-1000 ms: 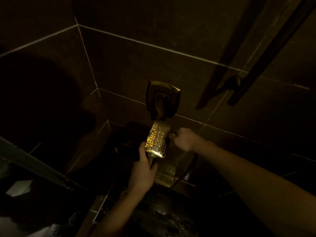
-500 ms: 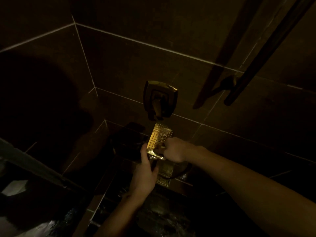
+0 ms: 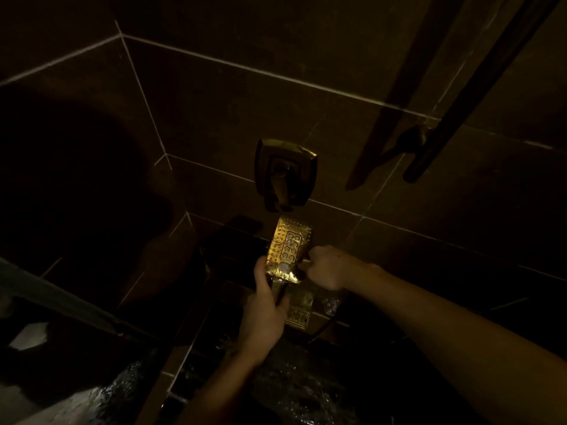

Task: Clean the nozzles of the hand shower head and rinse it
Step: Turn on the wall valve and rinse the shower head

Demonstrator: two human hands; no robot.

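The gold rectangular hand shower head (image 3: 290,245) is held upright in front of the dark tiled wall, nozzle face toward me. My left hand (image 3: 264,311) grips its handle from below, thumb up along the left edge. My right hand (image 3: 329,266) is curled in a fist at the lower right edge of the head, pinching what looks like a small thin tool against the face. The light is too dim to tell what the tool is.
A gold wall fitting (image 3: 285,173) sits just above the head. A dark hose (image 3: 322,329) loops down by a gold plate (image 3: 299,314). A slanted dark rail (image 3: 460,96) crosses the upper right. The floor (image 3: 306,378) is wet. A frame edge (image 3: 61,299) runs at left.
My right hand moved from the right side of the head onto its lower face, then back to the lower right edge. The head turned slightly. My left hand kept its grip.
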